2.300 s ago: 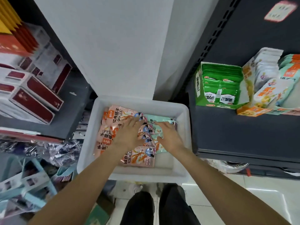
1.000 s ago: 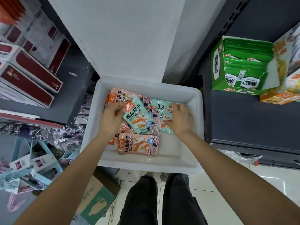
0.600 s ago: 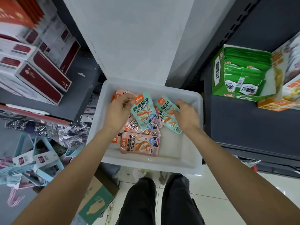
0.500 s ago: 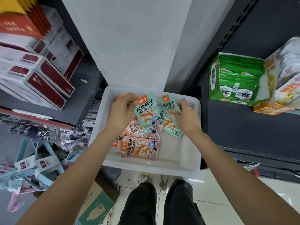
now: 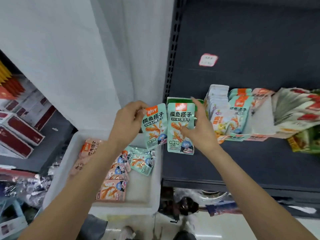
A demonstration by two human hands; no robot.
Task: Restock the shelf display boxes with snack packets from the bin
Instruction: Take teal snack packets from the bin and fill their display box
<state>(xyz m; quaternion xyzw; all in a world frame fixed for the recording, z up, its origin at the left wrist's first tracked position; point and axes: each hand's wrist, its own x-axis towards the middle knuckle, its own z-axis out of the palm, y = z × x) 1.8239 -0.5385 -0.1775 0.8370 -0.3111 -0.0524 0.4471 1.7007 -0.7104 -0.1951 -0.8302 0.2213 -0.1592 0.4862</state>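
1. Head view: both hands have lifted out of the bin (image 5: 152,203); the left hand (image 5: 127,122) now grips one teal packet (image 5: 153,126), the right hand (image 5: 199,129) another teal one (image 5: 179,129).
2. Both packets are raised beside the shelf display box (image 5: 239,136); loading looks next.

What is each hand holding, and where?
Left hand pinches a mint packet at its top-left corner; right hand grips another mint packet along its right edge.

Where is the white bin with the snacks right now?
The white bin sits low and left of centre, under the left hand, pressed against the dark shelf on its right.
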